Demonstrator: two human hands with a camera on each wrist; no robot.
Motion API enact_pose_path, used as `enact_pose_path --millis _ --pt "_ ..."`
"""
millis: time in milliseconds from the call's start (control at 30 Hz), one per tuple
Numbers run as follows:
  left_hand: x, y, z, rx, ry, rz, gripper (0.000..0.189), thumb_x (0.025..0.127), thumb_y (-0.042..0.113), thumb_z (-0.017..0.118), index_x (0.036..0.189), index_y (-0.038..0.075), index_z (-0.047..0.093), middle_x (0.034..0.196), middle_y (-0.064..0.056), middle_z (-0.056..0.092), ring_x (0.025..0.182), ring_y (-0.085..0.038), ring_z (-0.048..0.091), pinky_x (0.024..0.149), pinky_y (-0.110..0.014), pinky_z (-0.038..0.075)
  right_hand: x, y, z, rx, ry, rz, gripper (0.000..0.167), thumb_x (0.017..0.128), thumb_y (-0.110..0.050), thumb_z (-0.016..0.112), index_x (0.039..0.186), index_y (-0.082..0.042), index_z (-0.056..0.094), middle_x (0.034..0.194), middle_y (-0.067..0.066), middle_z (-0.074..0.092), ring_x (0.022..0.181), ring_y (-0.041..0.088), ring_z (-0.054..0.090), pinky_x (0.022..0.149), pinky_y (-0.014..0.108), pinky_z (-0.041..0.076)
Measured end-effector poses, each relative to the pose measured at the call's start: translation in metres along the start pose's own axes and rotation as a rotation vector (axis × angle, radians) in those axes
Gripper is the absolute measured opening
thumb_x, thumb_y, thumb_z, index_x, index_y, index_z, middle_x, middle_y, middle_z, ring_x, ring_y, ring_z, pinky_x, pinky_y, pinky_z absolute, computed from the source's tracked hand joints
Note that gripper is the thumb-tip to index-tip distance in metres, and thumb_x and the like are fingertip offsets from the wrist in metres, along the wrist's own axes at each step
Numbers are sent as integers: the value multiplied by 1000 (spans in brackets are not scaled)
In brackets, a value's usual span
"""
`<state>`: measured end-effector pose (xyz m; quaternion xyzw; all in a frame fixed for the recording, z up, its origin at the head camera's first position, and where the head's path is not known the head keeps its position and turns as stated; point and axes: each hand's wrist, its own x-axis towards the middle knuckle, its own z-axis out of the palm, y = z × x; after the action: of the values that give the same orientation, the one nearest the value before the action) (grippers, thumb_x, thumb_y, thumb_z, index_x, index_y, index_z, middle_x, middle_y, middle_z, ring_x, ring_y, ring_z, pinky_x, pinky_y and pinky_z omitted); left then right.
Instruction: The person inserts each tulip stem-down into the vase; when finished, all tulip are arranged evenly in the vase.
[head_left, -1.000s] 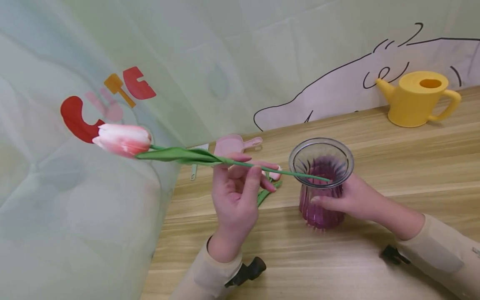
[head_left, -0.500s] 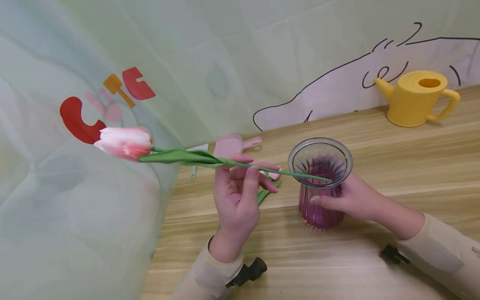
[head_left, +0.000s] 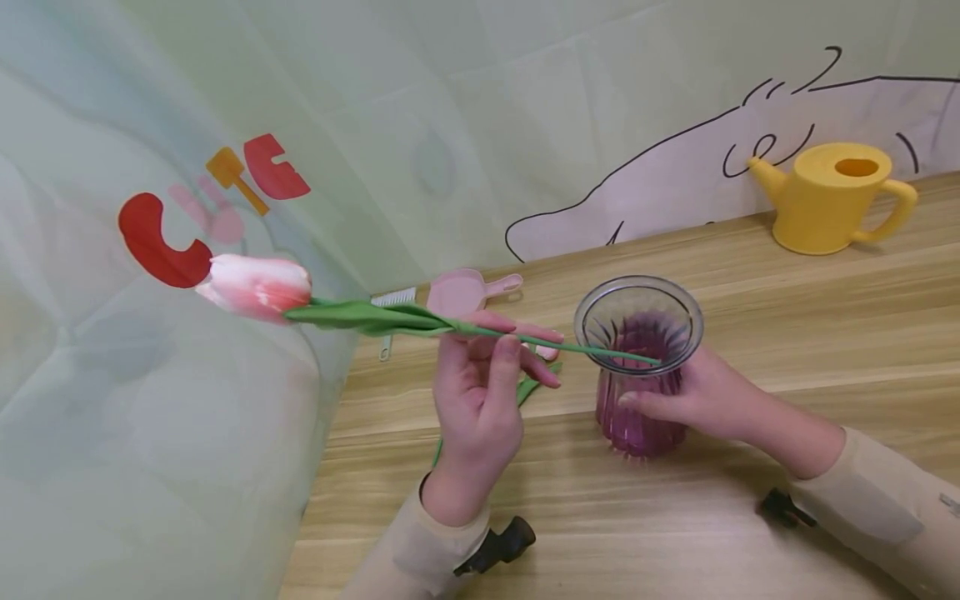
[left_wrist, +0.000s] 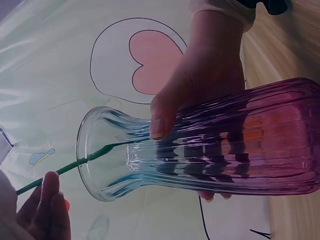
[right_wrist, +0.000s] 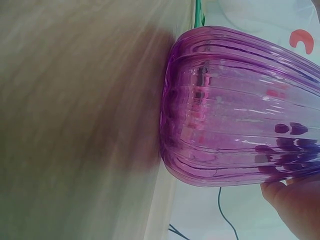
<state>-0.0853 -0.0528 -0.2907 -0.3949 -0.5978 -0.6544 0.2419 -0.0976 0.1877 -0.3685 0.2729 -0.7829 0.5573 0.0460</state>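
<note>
My left hand point(head_left: 476, 408) pinches the green stem of a pink-and-white artificial tulip point(head_left: 258, 287) between thumb and fingers. The tulip lies nearly level, its bloom pointing left. Through the glass in the left wrist view, the stem's lower end point(left_wrist: 102, 151) passes the mouth of a ribbed vase point(left_wrist: 280, 140) and reaches into the neck. That vase is clear at the top and purple below, with its base right at the tabletop in the right wrist view. My right hand point(head_left: 712, 396) grips it from the right, thumb across the front.
Partly hidden behind my left hand, another tulip point(head_left: 528, 388) lies on the wooden table point(head_left: 600, 533). A pink dustpan point(head_left: 457, 292) and a small white-bristled brush point(head_left: 393, 297) lie at the back. At the back right stands a yellow watering can point(head_left: 828, 200), against a printed curtain point(head_left: 450, 125).
My left hand and the tulip have shifted slightly to the right, the bloom sinking a little. My right hand keeps its grip on the vase, which stays nearly where it was.
</note>
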Motion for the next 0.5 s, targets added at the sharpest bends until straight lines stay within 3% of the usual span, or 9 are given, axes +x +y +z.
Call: enact_pose_path --millis 500 --pt "-1 -1 0 5 -31 -38 17 109 4 46 111 -13 43 89 -37 68 56 -31 68 56 -38 63 1 -2 3 -17 -11 30 70 82 -4 85 140 -6 45 126 11 66 115 3 62 100 15 49"
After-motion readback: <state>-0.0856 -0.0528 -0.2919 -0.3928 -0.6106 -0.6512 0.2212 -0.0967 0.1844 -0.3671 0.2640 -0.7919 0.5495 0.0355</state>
